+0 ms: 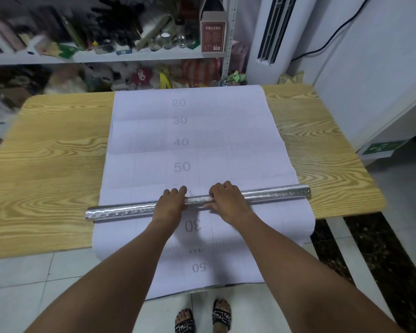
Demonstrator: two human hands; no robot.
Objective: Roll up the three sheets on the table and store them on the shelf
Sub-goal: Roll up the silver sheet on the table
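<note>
Hands, left point(171, 200) and right point(222, 197), press palms down on a silver foil roll point(262, 197) at frame centre, lying across a white numbered sheet point(183, 140) on the wooden tabletop point(46, 164); rolling looks barely underway, and the cluttered shelf point(94, 56) awaits

We see a white gridded sheet point(192, 140) printed with grey numbers, lying flat along the middle of the surface and hanging over its near edge. Across it, near that edge, lies a tight silvery foil-backed roll point(274, 195), slightly slanted.
</note>
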